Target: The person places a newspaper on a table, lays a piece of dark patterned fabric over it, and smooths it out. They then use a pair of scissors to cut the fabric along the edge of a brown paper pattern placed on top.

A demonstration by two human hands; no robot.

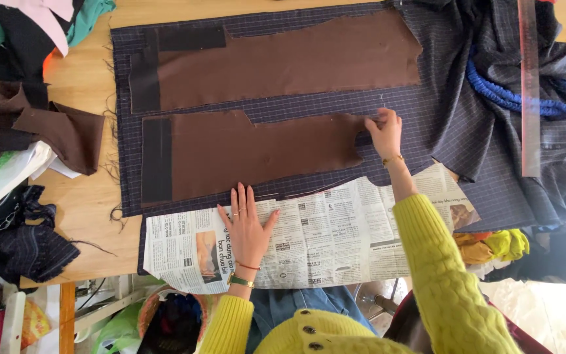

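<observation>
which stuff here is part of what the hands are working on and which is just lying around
In use:
left hand flat on newspaper
right hand at the edge of the lower brown piece
upper brown piece
checked dark fabric

Lying about:
clear ruler
blue cord
brown scraps
yellow cloth

Our left hand (246,226) flat on newspaper (335,239); right hand (384,134) pinching lower brown pattern piece (257,152) on checked fabric (427,124).

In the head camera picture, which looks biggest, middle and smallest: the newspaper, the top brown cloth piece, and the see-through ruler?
1. Top brown cloth piece and newspaper: these two look about alike in spread, so I won't rank them; the newspaper is also partly covered and nearer the camera.
2. See-through ruler: clearly smallest, long but very thin.
</observation>
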